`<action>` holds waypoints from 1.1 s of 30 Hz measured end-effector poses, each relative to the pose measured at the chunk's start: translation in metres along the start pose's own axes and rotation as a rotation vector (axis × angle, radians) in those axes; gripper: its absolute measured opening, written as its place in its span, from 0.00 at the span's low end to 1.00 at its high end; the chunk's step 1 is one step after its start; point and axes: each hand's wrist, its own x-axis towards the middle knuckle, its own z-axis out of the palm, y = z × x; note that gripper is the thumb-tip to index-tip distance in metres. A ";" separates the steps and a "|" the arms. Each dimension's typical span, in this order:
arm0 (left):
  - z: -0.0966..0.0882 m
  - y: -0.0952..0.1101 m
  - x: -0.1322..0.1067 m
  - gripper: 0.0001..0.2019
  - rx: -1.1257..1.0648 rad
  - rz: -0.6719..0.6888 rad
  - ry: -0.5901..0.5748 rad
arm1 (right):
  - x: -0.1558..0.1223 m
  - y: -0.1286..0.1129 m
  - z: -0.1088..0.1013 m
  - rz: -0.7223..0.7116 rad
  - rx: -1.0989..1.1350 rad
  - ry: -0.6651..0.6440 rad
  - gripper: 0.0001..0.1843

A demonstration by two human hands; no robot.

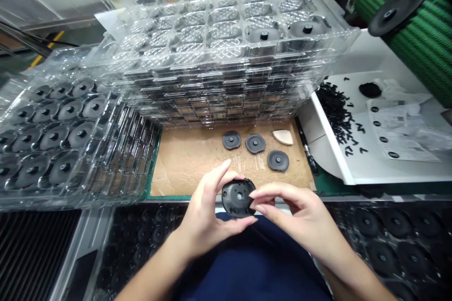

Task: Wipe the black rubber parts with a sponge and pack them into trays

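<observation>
We looked from one head-worn camera, facing forward and down, with the left hand [208, 207] and right hand [294, 209] close by in the lower middle of the frame and the stacked trays [197, 63] farther off, across the upper middle.

Room over cardboard [181, 157] beyond L hand [205, 209], tray stack [212, 77] blocks rear, bin [326, 138] R, rear-L prob. tight

Cardboard sheet [187, 162] under three dark discs [255, 143], pale wedge [283, 137]
</observation>
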 end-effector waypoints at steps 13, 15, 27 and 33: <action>0.008 0.003 0.001 0.44 0.402 0.207 0.191 | -0.002 0.003 0.006 0.051 0.000 0.036 0.06; 0.008 0.004 0.001 0.44 0.410 0.222 0.200 | -0.003 0.006 0.006 0.086 0.035 0.043 0.02; 0.010 0.012 0.000 0.47 0.426 0.228 0.191 | -0.009 0.009 0.004 0.133 0.120 0.065 0.05; 0.018 0.017 -0.004 0.47 0.229 0.105 0.191 | -0.018 0.012 0.005 0.144 0.305 0.113 0.08</action>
